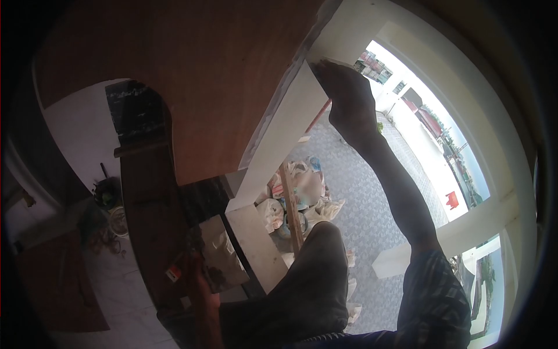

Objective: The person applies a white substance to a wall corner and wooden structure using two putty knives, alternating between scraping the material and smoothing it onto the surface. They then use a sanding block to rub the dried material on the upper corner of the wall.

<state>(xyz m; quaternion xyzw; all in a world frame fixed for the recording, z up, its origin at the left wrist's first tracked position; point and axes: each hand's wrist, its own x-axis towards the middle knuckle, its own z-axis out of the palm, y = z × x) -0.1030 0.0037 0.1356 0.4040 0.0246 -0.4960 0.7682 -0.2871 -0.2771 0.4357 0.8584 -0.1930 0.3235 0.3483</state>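
My right hand point(350, 100) is raised at the end of an outstretched arm, its fingers bent over the edge of a white window frame point(343, 32) at the upper right. Low in the view, my left hand point(203, 291) is in shadow, with its fingers wrapped at the side of a flat rectangular plate point(216, 247) that is smeared with dark and pale patches. A small orange-and-white piece point(172, 273) shows just left of that hand. Above both hands hangs a large reddish-brown wooden panel point(226, 93) with a rough whitish strip along its right edge.
Beneath the panel runs a dark ledge point(148, 221). Filled bags point(308, 186) and a wooden strip point(292, 209) lie below on the patterned floor point(366, 215). My bent knee point(322, 244) is beside them. At left, a bucket point(118, 221) stands on pale tiles.
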